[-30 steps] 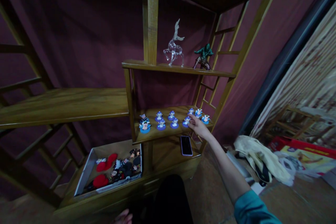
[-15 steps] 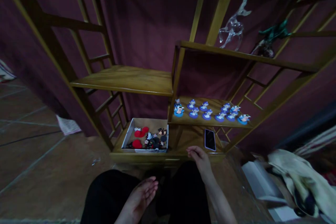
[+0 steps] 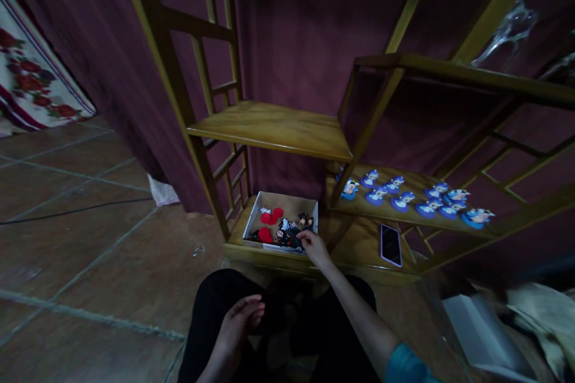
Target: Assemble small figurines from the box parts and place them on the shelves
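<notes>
My right hand (image 3: 315, 248) is at the right front corner of a shallow box (image 3: 252, 220). Its fingers are bent and slightly apart over dark figurines (image 3: 293, 237), and whether they touch one is hard to see. Inside the same box lie red heart-shaped pieces (image 3: 266, 235) and small dark-haired figures (image 3: 305, 219). Above my lap, my left hand (image 3: 238, 320) hangs with its fingers loosely curled and nothing visible in them.
Several purple-and-blue figurines (image 3: 403, 200) stand on the low right shelf (image 3: 381, 210). Below them lies a phone (image 3: 390, 245). A wooden shelf board (image 3: 269, 125) juts out above the box. A clear glass ornament (image 3: 512, 24) stands upper right; a white box (image 3: 485, 335) is on the floor.
My right hand has moved left from beside the phone to the box of figurines. My left hand stays over my lap, its fingers more curled. The view has turned left.
</notes>
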Tool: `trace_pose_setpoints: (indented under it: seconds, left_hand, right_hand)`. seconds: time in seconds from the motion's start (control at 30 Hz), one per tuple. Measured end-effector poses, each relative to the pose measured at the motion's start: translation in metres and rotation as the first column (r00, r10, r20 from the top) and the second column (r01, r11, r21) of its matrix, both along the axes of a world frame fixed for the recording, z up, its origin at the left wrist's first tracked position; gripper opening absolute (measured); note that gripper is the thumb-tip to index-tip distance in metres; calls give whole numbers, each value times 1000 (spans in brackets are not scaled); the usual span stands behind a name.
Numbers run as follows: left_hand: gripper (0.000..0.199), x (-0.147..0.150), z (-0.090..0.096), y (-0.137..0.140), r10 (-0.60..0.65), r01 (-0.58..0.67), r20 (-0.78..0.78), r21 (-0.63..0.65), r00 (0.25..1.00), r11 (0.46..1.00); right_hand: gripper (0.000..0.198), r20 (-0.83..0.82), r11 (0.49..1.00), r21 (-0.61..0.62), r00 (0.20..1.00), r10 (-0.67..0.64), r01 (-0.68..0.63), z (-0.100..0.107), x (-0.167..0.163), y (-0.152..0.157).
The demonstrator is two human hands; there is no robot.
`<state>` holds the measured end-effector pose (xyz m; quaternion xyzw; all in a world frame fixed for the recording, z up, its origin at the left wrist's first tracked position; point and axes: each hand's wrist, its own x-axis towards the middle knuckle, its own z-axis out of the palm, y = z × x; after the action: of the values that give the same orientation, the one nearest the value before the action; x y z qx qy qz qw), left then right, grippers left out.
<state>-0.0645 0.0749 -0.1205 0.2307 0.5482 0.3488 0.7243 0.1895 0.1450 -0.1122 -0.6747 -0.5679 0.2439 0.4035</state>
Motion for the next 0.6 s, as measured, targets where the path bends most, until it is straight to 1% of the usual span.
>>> trace_pose_setpoints:
  seconds: [0.07, 0.13, 0.23, 0.3, 0.43, 0.53, 0.6]
  left_hand:
    - [36, -9, -1, 4, 24, -19, -54, 90, 998, 996]
    - [41, -16, -2, 9, 51, -22, -137, 204, 989, 979]
    - [45, -31, -7, 19, 94, 18, -290, 361, 952, 932]
    - [44, -43, -13, 25, 123, 54, -380, 423, 917, 904]
    - [36, -67, -30, 34, 127, 140, -496, 465, 859, 874]
    - [35, -79, -41, 34, 102, 177, -519, 462, 849, 869]
    - [34, -82, -44, 34, 98, 182, -520, 460, 848, 869]
  right_hand:
    - [30, 41, 1000, -10, 999, 3, -3, -2, -4, 14]
    - [31, 85, 1000, -20, 996, 18, -16, -2, -8, 27]
    - [33, 149, 998, -29, 987, 66, -63, 2, -20, 49]
    - [33, 186, 994, -37, 977, 104, -99, 4, -32, 66]
    - [33, 244, 985, -74, 955, 168, -154, 5, -58, 98]
    - [39, 278, 977, -119, 939, 204, -177, 0, -72, 116]
    - [46, 295, 973, -148, 931, 216, -179, -6, -78, 123]
